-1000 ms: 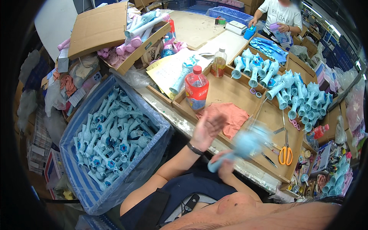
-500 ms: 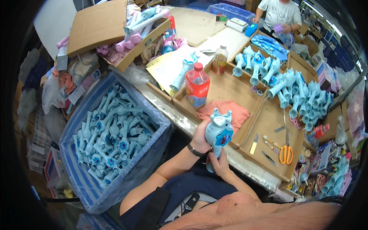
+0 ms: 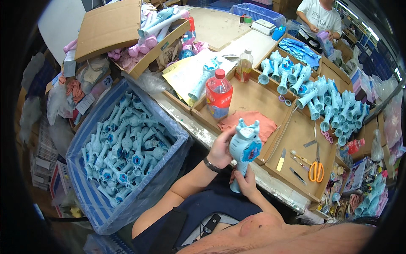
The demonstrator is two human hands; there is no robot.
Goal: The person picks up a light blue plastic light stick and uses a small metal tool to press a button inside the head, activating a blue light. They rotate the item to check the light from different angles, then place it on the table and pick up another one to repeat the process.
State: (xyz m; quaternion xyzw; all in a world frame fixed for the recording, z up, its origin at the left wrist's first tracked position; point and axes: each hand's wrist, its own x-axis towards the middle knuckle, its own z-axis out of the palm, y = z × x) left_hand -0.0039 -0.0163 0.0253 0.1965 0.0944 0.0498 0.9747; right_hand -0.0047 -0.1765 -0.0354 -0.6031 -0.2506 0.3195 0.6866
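Upright in front of me is a light blue plastic toy wand (image 3: 245,146) with a crown-like top and a dark blue, gem-shaped badge on its round head. My left hand (image 3: 221,149) is closed against the left side of the head; part of its fingers is hidden behind the toy. Lower down, my right hand (image 3: 246,181) wraps round the narrow handle. Just beyond the wand's head, an orange-pink cloth (image 3: 264,124) lies in a cardboard tray (image 3: 258,95). Many similar wands (image 3: 135,160) fill a plastic-lined bin at my left.
A red-labelled bottle (image 3: 219,95) and a smaller bottle (image 3: 244,65) stand in the tray. Orange-handled scissors (image 3: 316,170), a utility knife (image 3: 281,159) and tweezers lie to the right. More wands (image 3: 332,101) are heaped behind. A person (image 3: 319,21) works across the table.
The wand has turned slightly, its badge now facing more to the right, and my left fingers have shifted up its side. Across the table, the other person's hands have moved.
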